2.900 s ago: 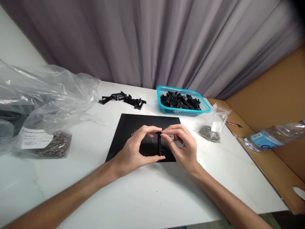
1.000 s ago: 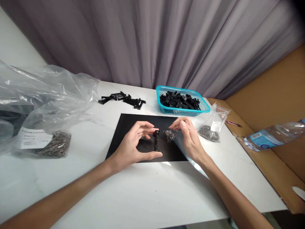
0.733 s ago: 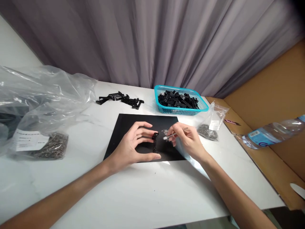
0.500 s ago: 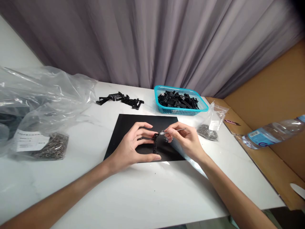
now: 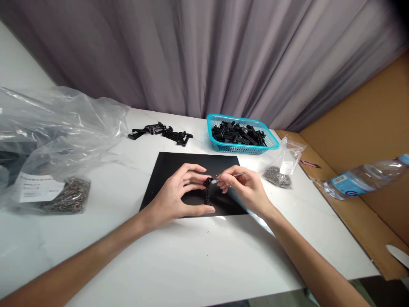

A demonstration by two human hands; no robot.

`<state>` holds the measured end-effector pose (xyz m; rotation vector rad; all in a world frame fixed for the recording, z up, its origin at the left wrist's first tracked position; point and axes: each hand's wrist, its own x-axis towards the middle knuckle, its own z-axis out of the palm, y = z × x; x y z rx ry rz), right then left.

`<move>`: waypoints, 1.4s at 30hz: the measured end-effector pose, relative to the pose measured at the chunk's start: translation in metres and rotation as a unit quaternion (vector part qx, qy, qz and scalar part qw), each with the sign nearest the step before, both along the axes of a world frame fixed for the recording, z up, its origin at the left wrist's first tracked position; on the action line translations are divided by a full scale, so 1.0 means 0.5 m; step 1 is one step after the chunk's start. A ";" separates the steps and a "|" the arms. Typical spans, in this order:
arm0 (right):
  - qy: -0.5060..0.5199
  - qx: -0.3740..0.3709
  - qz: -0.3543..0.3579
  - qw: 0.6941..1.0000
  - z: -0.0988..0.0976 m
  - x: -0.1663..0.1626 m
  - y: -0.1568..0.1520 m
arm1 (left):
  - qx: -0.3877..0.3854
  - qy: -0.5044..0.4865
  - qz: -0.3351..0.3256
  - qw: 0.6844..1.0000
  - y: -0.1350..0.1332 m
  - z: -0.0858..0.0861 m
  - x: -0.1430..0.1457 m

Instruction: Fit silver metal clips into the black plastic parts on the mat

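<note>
My left hand (image 5: pixel 172 192) grips a small black plastic part (image 5: pixel 207 196) between thumb and fingers, above a black mat (image 5: pixel 198 158). The part stands roughly on end, its long side running between thumb tip and fingertips. In my right hand (image 5: pixel 249 187) is a slim metal tool (image 5: pixel 238 174), pinched between thumb and index finger. Its pale tip meets or nearly meets the upper end of the part; contact is too small to make out. Other fingers of the right hand curl beneath the tool, and what they may hold is hidden.
Behind the mat lie several black plastic parts (image 5: pixel 177 136) and a blue basket (image 5: pixel 244 150) filled with more. Bags of small metal pieces sit left (image 5: pixel 72 196) and right (image 5: pixel 277 175). A plastic bottle (image 5: pixel 361 179) lies on cardboard (image 5: pixel 354 213) at the right.
My right hand has moved slightly left, bringing the tool's pale tip up to the black part's upper end. My left hand keeps its hold almost unmoved.
</note>
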<state>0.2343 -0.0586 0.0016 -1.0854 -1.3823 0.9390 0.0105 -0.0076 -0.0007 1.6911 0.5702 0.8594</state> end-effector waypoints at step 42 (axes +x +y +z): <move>-0.105 0.057 -0.103 0.987 -0.005 -0.072 -0.037 | 0.006 0.052 0.079 0.996 -0.013 0.015 -0.002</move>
